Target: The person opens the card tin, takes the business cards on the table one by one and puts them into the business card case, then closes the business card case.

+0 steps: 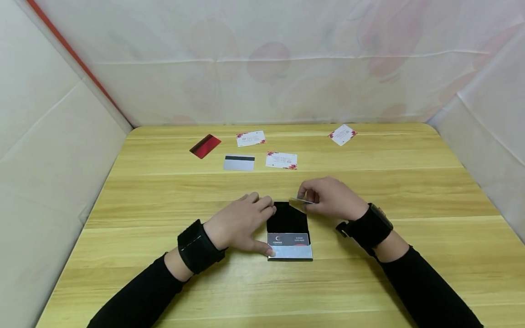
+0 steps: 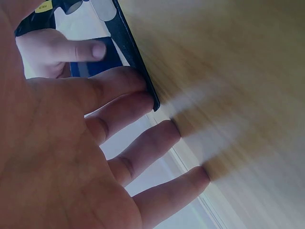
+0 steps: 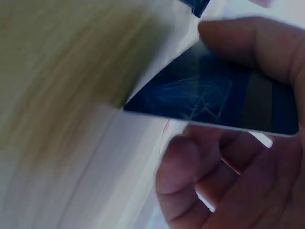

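A black card holder (image 1: 286, 218) lies unfolded on the table, its flap pointing away from me. A grey printed card (image 1: 305, 238) shows in its silvery lower pocket. My left hand (image 1: 242, 222) rests at the holder's left side, thumb on the bottom left corner and fingertips by the flap's top corner. In the left wrist view those fingers (image 2: 143, 145) are extended, two of them at the holder's dark edge (image 2: 131, 45). Above the flap's right corner, my right hand (image 1: 330, 198) pinches a bank-style card (image 3: 181, 98), dark blue with a stripe in the right wrist view, between thumb and fingers.
Beyond the hands lie a red striped card (image 1: 205, 146), a silver striped card (image 1: 239, 163), and white flowered cards: one at back centre (image 1: 251, 138), one nearer (image 1: 281, 160), one at back right (image 1: 342, 135). Pale cloth walls (image 1: 262, 64) surround the wooden table (image 1: 135, 191).
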`<state>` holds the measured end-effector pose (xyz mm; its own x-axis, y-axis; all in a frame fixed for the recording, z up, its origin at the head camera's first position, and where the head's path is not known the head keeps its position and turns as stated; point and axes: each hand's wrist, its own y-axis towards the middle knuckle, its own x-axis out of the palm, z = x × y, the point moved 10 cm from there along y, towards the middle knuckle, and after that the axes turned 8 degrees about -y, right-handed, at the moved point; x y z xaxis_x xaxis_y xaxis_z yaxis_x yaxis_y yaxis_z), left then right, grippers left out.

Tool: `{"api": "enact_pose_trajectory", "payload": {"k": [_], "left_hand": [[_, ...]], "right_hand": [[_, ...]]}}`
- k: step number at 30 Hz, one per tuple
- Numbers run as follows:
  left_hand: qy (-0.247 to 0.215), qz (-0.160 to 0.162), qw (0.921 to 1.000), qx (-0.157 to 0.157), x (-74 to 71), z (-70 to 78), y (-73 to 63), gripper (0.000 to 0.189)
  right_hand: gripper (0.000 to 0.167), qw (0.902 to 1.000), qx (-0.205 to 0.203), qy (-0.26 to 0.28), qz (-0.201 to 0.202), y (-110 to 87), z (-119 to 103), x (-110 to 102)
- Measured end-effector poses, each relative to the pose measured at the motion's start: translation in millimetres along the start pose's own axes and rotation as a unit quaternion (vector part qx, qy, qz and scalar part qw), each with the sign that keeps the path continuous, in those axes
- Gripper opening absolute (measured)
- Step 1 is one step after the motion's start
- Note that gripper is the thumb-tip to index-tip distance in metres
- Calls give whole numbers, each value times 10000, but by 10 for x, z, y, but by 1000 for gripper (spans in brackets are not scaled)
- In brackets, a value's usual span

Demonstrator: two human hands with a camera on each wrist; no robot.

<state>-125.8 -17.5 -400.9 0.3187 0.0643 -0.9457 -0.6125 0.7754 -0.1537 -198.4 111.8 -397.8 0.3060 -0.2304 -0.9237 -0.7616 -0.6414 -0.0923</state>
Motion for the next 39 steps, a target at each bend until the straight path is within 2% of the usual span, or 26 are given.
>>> {"api": "enact_pose_trajectory", "payload": {"k": [5,10,12,17,23,31,34,39], "left_hand": [[15,46,10000,35,-5,3,0,98],[-12,18,10000,26,0,-4,3,98],[-32,-16,10000,9,4,-9,5,98],[-68,-81,9999,-34,12,-18,6,99],[-55,-71,10000,-30,5,-13,6,99],[7,-67,10000,-14,5,-8,8,99],[11,-67,10000,-18,4,-10,8,99],[-16,-80,10000,-13,12,-14,10,100]], "right_hand": [[22,9990,-128,-19,-416,-16,-48,115],[40,9978,-43,195,-625,-37,-46,154],[43,9972,-37,276,-688,-44,-51,164],[30,9971,-125,253,-713,-42,-80,170],[43,9973,-83,138,-717,-30,-90,177],[33,9979,-178,74,-616,-13,-98,157],[32,9980,-151,311,-528,-12,-80,116],[18,9932,-184,1118,-260,-37,-65,2]]}}
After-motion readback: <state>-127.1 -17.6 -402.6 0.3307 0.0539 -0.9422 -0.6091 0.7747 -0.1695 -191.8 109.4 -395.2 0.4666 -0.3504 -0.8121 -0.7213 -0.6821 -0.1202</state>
